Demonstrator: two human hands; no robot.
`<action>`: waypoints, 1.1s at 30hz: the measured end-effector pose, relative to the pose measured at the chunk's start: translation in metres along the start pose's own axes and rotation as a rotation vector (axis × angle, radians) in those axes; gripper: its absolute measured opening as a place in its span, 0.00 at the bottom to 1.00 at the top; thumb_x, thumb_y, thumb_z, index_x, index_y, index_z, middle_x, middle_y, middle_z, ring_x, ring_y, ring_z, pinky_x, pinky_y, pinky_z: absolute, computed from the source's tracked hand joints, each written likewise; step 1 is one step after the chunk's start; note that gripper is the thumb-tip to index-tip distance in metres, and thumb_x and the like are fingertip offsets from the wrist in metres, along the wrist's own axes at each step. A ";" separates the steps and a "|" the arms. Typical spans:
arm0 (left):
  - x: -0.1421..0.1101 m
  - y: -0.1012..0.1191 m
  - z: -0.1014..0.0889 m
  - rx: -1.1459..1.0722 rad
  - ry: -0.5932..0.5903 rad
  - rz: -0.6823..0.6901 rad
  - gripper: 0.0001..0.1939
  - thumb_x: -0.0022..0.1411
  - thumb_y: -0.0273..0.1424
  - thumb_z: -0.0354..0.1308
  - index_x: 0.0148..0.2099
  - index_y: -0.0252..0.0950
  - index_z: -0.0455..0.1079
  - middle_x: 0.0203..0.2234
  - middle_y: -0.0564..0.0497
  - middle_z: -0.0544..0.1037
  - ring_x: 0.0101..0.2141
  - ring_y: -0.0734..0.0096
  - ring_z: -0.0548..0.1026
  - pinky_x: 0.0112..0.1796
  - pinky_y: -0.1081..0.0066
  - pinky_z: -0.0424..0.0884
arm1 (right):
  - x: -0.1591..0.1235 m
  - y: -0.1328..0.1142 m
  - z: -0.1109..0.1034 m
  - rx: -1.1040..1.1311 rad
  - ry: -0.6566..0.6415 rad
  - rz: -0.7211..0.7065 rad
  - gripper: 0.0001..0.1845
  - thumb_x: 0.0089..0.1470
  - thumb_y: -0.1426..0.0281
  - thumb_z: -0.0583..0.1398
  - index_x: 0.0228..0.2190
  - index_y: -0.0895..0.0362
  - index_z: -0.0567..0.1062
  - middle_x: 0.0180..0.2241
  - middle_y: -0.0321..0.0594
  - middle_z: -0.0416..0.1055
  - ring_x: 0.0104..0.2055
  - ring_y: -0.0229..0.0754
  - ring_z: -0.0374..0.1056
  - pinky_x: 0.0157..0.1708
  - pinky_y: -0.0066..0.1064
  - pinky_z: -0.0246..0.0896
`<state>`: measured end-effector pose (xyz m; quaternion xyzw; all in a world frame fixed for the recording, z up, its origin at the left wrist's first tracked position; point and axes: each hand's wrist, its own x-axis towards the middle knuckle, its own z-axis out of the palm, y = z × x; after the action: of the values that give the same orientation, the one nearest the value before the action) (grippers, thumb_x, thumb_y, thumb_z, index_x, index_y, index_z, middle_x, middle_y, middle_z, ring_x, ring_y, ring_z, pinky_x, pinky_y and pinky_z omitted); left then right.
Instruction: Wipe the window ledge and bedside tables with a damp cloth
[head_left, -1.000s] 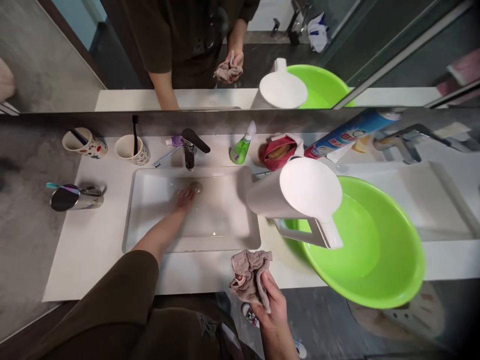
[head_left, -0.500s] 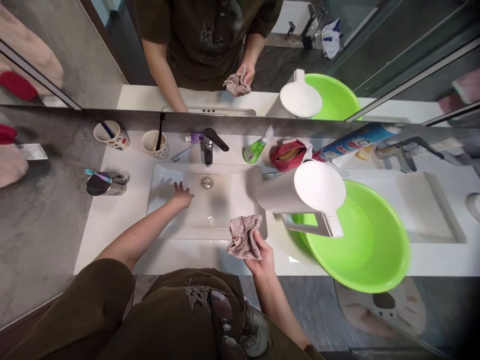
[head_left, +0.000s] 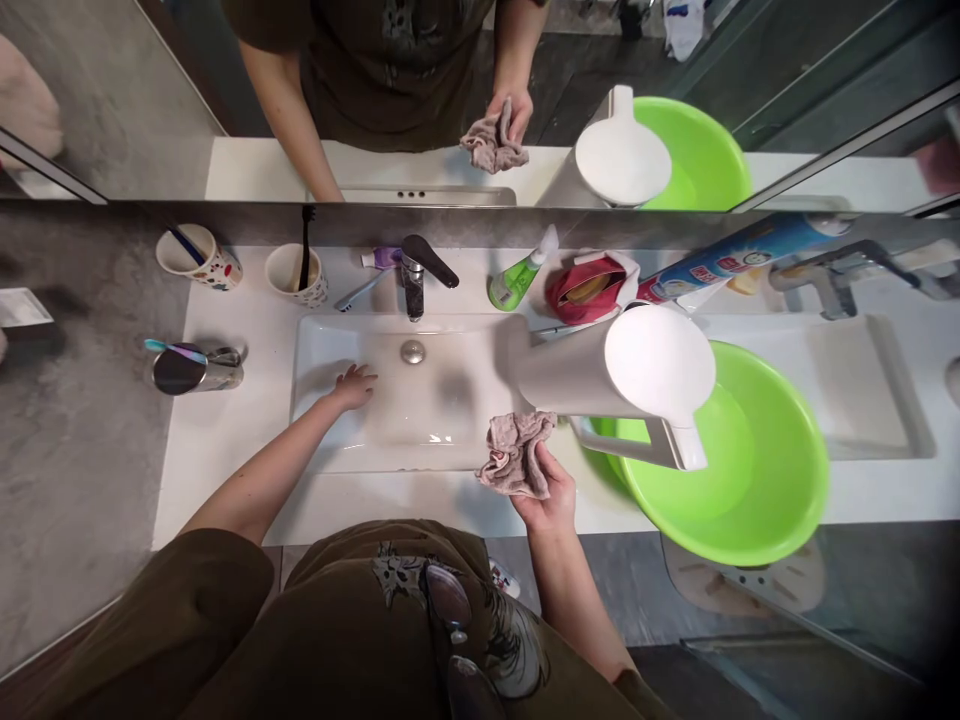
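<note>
My left hand (head_left: pixel 354 387) reaches down into the left part of the white sink (head_left: pixel 390 440), fingers stretched apart and holding nothing. Whether it touches the basin floor I cannot tell. A crumpled greyish-pink washcloth (head_left: pixel 517 455) is in my right hand (head_left: pixel 551 497), gripped above the sink's front right corner. Part of the cloth covers the fingers. Right beside the cloth stands a white pitcher (head_left: pixel 566 375) with its lid on. The black faucet (head_left: pixel 413 280) rises behind the sink, above a round metal drain (head_left: pixel 412 351).
A green basin (head_left: pixel 780 480) overhangs the counter's front edge at right. Along the back are a green spray bottle (head_left: pixel 515 283), a red pouch (head_left: pixel 585 288) and a blue tube-shaped package (head_left: pixel 742 260). Cups (head_left: pixel 296 277) with toothbrushes stand at left. A mirror (head_left: pixel 420 170) runs behind.
My left hand has shifted a little to the left in the sink. My right hand with the washcloth has moved rightward, closer to the pitcher. The whole view has tilted slightly.
</note>
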<state>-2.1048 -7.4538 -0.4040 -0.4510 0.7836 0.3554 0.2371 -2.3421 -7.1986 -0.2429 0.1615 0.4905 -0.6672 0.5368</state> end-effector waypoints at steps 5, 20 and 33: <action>0.008 -0.003 0.008 -0.042 0.033 0.010 0.26 0.64 0.30 0.48 0.64 0.42 0.61 0.69 0.45 0.50 0.68 0.47 0.43 0.61 0.43 0.49 | 0.007 -0.002 0.004 -0.037 -0.021 -0.028 0.06 0.53 0.70 0.61 0.35 0.52 0.78 0.36 0.35 0.81 0.38 0.42 0.77 0.42 0.40 0.73; 0.040 0.019 0.000 -0.413 0.166 0.102 0.24 0.63 0.30 0.49 0.61 0.37 0.65 0.62 0.45 0.66 0.61 0.57 0.65 0.61 0.64 0.57 | 0.019 -0.015 0.009 -0.175 -0.035 -0.073 0.09 0.43 0.73 0.63 0.31 0.52 0.74 0.33 0.31 0.79 0.36 0.41 0.77 0.45 0.43 0.73; 0.031 0.028 -0.010 -0.693 0.182 -0.025 0.31 0.59 0.25 0.51 0.66 0.40 0.61 0.69 0.46 0.50 0.69 0.54 0.41 0.65 0.56 0.43 | 0.079 0.016 0.043 -0.203 -0.152 0.004 0.13 0.44 0.72 0.63 0.36 0.51 0.71 0.32 0.29 0.79 0.31 0.36 0.76 0.34 0.31 0.75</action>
<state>-2.1445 -7.4683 -0.4097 -0.5441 0.6288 0.5555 0.0037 -2.3440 -7.2771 -0.2895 0.0560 0.5131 -0.6235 0.5872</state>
